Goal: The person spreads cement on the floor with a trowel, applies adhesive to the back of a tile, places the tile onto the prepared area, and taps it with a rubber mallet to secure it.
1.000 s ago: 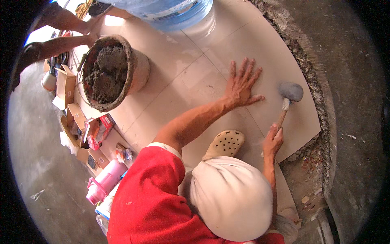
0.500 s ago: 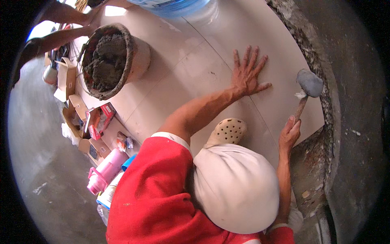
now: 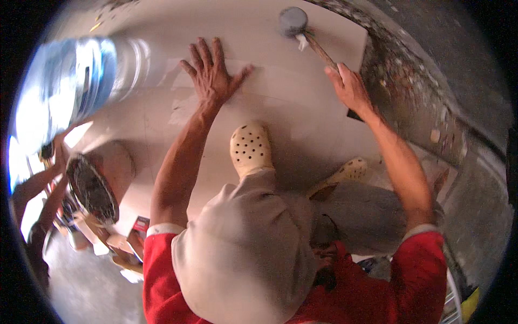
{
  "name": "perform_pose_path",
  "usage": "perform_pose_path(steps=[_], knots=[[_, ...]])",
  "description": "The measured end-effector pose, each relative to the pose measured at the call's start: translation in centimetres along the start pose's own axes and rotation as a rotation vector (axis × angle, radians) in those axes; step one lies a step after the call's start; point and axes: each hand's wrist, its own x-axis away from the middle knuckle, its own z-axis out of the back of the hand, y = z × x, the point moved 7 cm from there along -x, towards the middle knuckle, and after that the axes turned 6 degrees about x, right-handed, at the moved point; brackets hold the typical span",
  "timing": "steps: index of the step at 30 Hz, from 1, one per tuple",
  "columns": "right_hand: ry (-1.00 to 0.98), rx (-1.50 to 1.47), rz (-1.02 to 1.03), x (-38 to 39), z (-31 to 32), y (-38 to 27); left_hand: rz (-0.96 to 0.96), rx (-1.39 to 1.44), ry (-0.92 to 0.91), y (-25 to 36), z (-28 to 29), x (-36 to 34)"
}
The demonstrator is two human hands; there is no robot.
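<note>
Flat on the pale floor tile (image 3: 302, 102) lies my left hand (image 3: 211, 81), its fingers spread and nothing in it. My right hand (image 3: 352, 90) is closed around the wooden handle of a mallet (image 3: 293, 21) with a rounded grey head. The mallet head is over the tile near its far edge; whether it touches cannot be made out. A bit of white stuff hangs where handle and head meet. Between my arms are my bent knee (image 3: 243, 254) in light cloth and a cream clog (image 3: 251, 146) with holes.
A bucket (image 3: 127, 164) of dark mortar stands at the left, beside another person's limbs (image 3: 38, 186). Beyond it is a large blue clear container (image 3: 102, 75). Opened cardboard boxes (image 3: 121, 245) lie lower left. Rough rubble (image 3: 399, 70) borders the tile on the right.
The view has swung round, so the bucket and blue container now sit farther left and lower. My left hand stays spread on the tile; my right still grips the mallet.
</note>
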Motion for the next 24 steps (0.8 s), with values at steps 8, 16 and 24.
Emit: perform_pose_path(steps=[8,16,24], knots=[[0.142,-0.019,0.215,2.8,7.5,4.1,-0.385,0.011,-0.286,9.1,-2.1,3.1],[0.281,-0.187,0.251,3.4,8.2,2.7,-0.406,0.015,-0.293,8.8,-1.9,2.6],[0.083,-0.268,0.016,4.5,3.7,6.1,-0.421,-0.028,-0.289,8.7,-1.7,2.3]])
